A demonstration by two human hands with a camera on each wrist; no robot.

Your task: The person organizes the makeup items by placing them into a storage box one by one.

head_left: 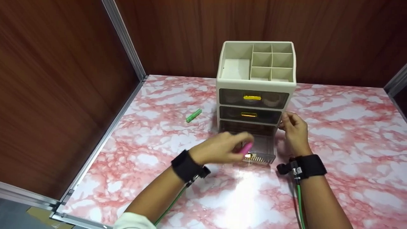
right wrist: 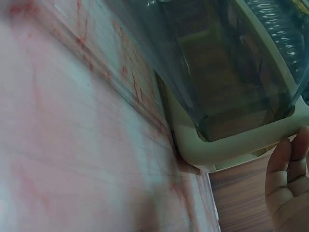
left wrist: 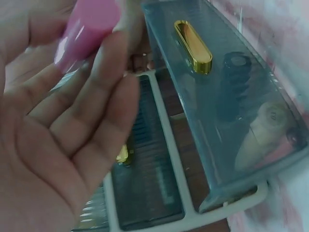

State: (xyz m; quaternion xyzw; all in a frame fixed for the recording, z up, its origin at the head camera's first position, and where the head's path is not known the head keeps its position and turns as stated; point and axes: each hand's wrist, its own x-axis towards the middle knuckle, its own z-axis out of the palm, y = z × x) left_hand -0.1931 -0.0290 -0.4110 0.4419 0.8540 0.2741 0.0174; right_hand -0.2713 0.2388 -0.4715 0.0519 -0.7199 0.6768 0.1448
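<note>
A cream drawer cabinet (head_left: 256, 84) with dark see-through drawers stands on the marbled table. Its bottom drawer (head_left: 268, 158) is pulled out and seems see-through, with a gold handle. Over that drawer's front my left hand (head_left: 224, 148) pinches a glossy pink stick (head_left: 246, 148). The left wrist view shows the pink stick (left wrist: 89, 31) between thumb and fingers, with its flat end visible. My right hand (head_left: 295, 132) holds the cabinet's right side edge with bent fingers and thumb. In the right wrist view, fingertips (right wrist: 280, 154) touch the cream frame.
A green stick (head_left: 194, 115) lies on the table left of the cabinet. The upper drawer (head_left: 232, 97) and the middle drawer (head_left: 230, 114) are closed. An open organizer top (head_left: 237, 68) has several compartments. Brown wood panels (head_left: 190, 38) stand behind and at the left.
</note>
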